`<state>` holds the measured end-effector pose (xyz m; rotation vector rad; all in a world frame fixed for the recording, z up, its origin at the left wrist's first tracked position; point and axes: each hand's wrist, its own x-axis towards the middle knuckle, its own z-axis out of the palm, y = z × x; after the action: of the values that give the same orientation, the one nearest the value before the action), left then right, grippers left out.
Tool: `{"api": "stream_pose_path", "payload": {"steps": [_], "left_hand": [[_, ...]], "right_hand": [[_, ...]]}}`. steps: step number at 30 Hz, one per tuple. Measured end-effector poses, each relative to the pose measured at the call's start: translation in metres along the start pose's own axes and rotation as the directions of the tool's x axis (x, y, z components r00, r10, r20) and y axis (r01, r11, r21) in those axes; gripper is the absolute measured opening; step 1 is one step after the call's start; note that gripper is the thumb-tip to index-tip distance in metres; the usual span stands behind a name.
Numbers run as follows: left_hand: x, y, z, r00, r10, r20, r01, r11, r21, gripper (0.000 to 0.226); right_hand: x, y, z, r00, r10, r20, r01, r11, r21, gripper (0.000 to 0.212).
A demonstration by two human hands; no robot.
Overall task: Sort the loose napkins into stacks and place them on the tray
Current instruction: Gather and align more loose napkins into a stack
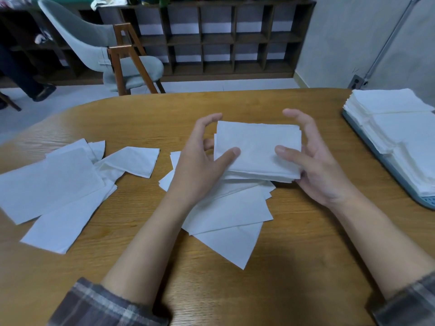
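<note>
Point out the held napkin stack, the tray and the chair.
held napkin stack [256, 149], head view, middle of its top sheet.
tray [427, 202], head view, bare near corner.
chair [77, 36], head view, grey backrest.

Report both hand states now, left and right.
left hand: holding the napkin stack, thumb on top.
right hand: holding the same napkin stack, thumb on top.

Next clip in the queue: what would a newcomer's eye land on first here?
First, the small stack of napkins at mid-table, gripped between the left hand and the right hand, with both thumbs on top. Next, the loose napkins strewn over the wooden table, to the left and beneath the hands. At the right edge, a grey tray carries neat piles.
</note>
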<state>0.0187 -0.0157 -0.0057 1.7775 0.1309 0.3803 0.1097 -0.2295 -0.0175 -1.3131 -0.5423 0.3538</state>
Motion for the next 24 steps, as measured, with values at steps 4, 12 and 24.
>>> {"api": "stream_pose_path", "payload": {"steps": [4,12,24], "left_hand": [[0.003,-0.009,0.002,0.999,0.051,-0.018,-0.049,0.991,0.121,0.060],[0.001,-0.021,-0.003,0.932,0.070,0.354,-0.281,0.756,0.590,0.046],[0.004,-0.013,-0.007,0.964,0.011,0.267,-0.137,0.879,0.457,0.011]], "right_hand": [[0.000,0.001,-0.003,0.999,0.036,0.034,-0.034,0.998,-0.057,0.024],[0.007,0.009,-0.019,0.950,-0.147,-0.275,0.006,0.891,-0.453,0.027],[0.005,0.006,-0.012,0.966,-0.153,-0.209,0.037,0.880,-0.473,0.030]]}}
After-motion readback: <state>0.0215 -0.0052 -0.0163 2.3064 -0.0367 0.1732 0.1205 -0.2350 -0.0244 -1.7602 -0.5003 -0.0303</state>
